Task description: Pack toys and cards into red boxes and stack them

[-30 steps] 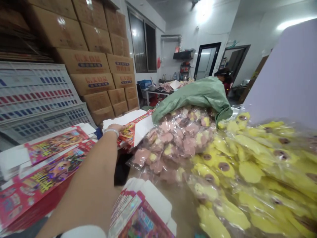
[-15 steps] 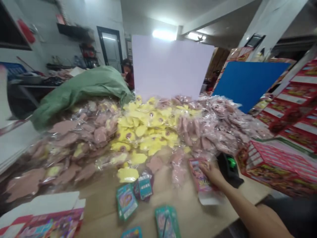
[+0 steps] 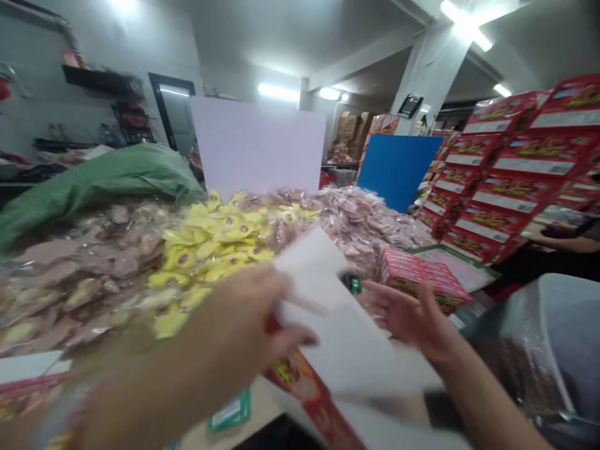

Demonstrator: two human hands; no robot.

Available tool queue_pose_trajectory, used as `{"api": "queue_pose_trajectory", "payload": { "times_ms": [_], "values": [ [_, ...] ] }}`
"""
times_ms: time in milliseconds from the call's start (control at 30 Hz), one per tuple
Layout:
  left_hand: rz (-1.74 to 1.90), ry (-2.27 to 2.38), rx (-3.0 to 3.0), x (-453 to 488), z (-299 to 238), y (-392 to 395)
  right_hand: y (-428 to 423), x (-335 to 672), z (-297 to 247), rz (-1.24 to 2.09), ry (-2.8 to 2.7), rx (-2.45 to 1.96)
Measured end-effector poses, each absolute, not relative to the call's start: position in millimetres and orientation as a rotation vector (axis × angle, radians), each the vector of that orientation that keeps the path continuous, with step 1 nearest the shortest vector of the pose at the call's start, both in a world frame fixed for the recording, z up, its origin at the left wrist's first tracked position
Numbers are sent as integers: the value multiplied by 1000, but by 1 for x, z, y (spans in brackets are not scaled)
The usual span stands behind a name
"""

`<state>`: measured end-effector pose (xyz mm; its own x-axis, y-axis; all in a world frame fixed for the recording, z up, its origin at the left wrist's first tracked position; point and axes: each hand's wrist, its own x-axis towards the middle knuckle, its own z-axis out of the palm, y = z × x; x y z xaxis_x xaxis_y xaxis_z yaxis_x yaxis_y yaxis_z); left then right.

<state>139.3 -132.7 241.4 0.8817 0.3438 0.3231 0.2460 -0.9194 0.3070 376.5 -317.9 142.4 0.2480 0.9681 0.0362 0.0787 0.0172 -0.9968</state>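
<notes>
A flat white-backed box blank [image 3: 328,312] with a red printed edge hangs in the air in front of me, blurred by motion. My left hand [image 3: 234,319] is at its left edge and seems to grip it. My right hand [image 3: 407,315] is open, fingers spread, close to the blank's right side. Beyond both hands lies a heap of plastic-bagged yellow and pink pieces [image 3: 220,250], spilling from a green woven sack [image 3: 98,187]. A small black object with a green part [image 3: 354,284] shows just past the blank. A teal card packet [image 3: 229,409] lies on the tabletop below.
A pink-and-red printed box [image 3: 424,281] stands past my right hand. Stacked red cartons [image 3: 510,169] rise at the right, beside a blue board [image 3: 398,169] and a white board [image 3: 257,147]. A co-worker's arm [image 3: 562,244] shows at far right. A shiny grey bag [image 3: 529,350] sits close by.
The view has swung to the right of the table. My right hand has left the small card, and both hands are now raised around the white box blank.
</notes>
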Motion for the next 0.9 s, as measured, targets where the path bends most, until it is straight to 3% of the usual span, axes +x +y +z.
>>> {"api": "queue_pose_trajectory", "payload": {
  "times_ms": [167, 333, 567, 767, 900],
  "values": [
    [251, 118, 2607, 203, 188, -212, -409, 367, 175, 1343, -1077, -1443],
    [167, -85, 2417, 230, 192, -238, -443, 357, 183, 1125, -946, -1661],
    [104, -237, 2254, 255, 198, -243, -467, 366, 180, 1204, -861, -1574],
    [47, -269, 1837, 294, 169, -229, -453, 389, 200, 1001, -1068, -2056],
    [-42, -131, 1564, 312, 117, -238, -453, 387, 189, 510, -1678, -2467]
  ]
}}
